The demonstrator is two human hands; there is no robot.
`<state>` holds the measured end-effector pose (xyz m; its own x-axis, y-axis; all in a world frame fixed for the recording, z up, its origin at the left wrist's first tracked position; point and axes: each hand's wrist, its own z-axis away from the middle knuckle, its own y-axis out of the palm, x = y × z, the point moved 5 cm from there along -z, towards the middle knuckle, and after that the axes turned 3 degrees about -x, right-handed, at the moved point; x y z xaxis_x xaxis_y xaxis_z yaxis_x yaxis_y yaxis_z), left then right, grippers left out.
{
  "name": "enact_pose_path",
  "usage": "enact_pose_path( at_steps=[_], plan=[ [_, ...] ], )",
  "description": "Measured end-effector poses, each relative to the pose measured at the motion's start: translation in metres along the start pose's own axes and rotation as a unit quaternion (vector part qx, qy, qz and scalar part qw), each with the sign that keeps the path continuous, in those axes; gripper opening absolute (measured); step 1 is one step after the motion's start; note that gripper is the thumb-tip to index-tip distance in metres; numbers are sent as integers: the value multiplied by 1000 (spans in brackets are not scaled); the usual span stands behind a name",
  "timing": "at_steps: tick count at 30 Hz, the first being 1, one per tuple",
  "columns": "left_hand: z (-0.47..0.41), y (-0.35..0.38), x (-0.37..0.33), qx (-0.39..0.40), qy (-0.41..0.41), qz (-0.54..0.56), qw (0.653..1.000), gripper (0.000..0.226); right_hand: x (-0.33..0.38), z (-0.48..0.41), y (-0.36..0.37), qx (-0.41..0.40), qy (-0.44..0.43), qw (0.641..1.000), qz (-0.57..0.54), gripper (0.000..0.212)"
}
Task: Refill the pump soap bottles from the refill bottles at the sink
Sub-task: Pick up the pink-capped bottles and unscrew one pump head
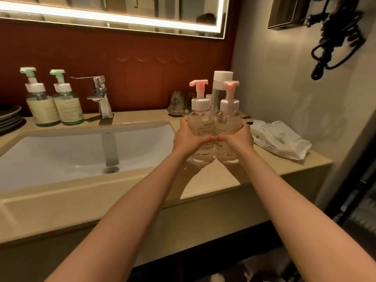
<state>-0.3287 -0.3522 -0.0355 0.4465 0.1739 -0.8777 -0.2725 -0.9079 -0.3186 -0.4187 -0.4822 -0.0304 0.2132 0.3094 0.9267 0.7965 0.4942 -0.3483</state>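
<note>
At countertop (213,180), left hand (188,139) and right hand (239,139) clasp pump bottles (200,118).

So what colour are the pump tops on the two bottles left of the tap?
Mint green pump tops, clearest in the head view.

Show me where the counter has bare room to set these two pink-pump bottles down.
Bare: the counter nearer than the pink-pump bottles, between sink and white packets; also the back strip between faucet and glasses. Crowded: the right back corner around the tall white-capped bottle, and the left end with green-pump bottles and plates.
</note>
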Motion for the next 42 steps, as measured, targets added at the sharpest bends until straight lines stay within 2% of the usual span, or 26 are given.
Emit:
enact_pose_path(
  at_steps=[12, 15, 17, 19, 22, 25, 26, 28, 31, 33, 35, 38, 42],
  plan=[
    [6, 68, -18, 61, 23, -9, 998, 83, -39, -17, -57, -81, 37, 996, 12, 84],
    [5, 75, -18, 69, 31, -19, 997, 82, -41, -18, -63, -111, 35, 992, 42, 95],
    [4, 76, -18, 75, 38, -25, 996, 81, -36, -15, -65, -129, 4, 989, 68, 109],
    [5, 74, -18, 81, 43, -25, 995, 82, -27, -10, -63, -150, -45, 984, 88, 113],
    [2, 69, -13, 80, 26, -23, 996, 84, -6, 4, -60, -216, -148, 962, 80, 99],
    [0, 61, -11, 81, 20, -22, 996, 88, 19, 27, -52, -283, -274, 918, 42, 77],
    [0, 58, -10, 86, 14, -22, 996, 89, 25, 31, -46, -281, -299, 912, 31, 69],
    [0, 55, -8, 93, 5, -30, 995, 92, 35, 32, -31, -237, -297, 925, 2, 59],
    [-4, 54, -3, 69, 16, -52, 996, 98, 38, 14, -8, -108, -186, 975, -48, 69],
    [-6, 52, -4, 56, 19, -60, 996, 98, 36, 3, 4, -41, -108, 991, -69, 73],
    [-5, 52, -6, 58, 18, -52, 997, 91, 34, -1, 6, -46, -98, 994, -35, 66],
    [-2, 44, -11, 73, -6, -45, 996, 68, 38, -1, 3, -93, -139, 986, -6, 49],
    [-3, 36, -14, 104, 13, -31, 994, 64, 45, -3, -1, -80, -165, 983, -7, 38]
  ],
)
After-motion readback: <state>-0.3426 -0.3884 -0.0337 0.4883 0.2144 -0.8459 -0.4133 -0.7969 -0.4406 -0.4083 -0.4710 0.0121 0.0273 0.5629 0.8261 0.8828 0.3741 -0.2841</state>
